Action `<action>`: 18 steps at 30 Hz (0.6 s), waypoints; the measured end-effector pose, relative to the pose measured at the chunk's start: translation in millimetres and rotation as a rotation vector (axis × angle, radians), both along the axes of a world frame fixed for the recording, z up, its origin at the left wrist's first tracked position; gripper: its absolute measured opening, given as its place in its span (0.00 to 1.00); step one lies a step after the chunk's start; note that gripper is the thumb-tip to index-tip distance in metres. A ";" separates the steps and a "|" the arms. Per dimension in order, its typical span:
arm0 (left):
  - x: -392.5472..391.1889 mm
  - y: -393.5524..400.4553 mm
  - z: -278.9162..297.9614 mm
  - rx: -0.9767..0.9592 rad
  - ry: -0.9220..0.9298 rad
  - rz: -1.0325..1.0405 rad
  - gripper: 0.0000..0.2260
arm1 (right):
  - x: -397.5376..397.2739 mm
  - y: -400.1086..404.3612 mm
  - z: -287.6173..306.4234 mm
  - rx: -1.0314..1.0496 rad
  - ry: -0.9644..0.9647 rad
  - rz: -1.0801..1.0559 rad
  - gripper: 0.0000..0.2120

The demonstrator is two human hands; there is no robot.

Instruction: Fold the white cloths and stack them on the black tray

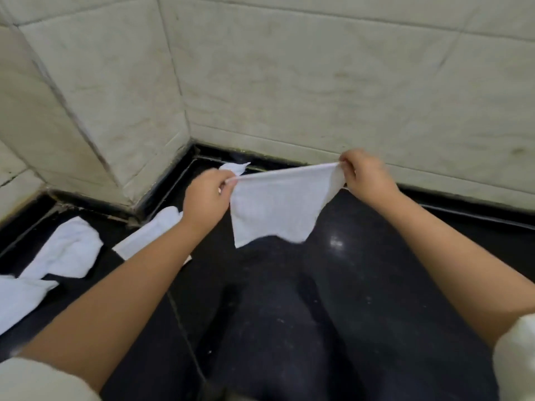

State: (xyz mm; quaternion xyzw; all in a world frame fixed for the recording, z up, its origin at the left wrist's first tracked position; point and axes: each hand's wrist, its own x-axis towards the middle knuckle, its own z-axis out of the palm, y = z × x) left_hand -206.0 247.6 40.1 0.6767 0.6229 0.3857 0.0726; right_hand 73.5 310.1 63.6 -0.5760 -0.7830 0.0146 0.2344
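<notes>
Head: cloth [275, 204] between pinching hands.

White cloths [65, 250] on black floor [376, 285]

You see soft, even light; a small glare spot [335, 241] shines on the glossy black floor [390, 256], the wall tiles [289, 82] bow from wide-angle distortion, and the whole frame is slightly blurred
</notes>
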 end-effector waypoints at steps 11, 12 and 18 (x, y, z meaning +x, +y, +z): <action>88.3 -66.9 -93.1 -0.499 0.349 -0.591 0.19 | 118.5 -169.9 -105.6 -0.573 -0.440 0.146 0.05; 92.0 -75.2 -105.9 -0.602 0.407 -0.650 0.14 | 120.1 -184.0 -116.8 -0.719 -0.423 0.176 0.07; 116.9 -102.5 -132.9 -1.014 0.499 -0.771 0.08 | 134.4 -213.6 -137.1 -1.232 -0.192 0.132 0.08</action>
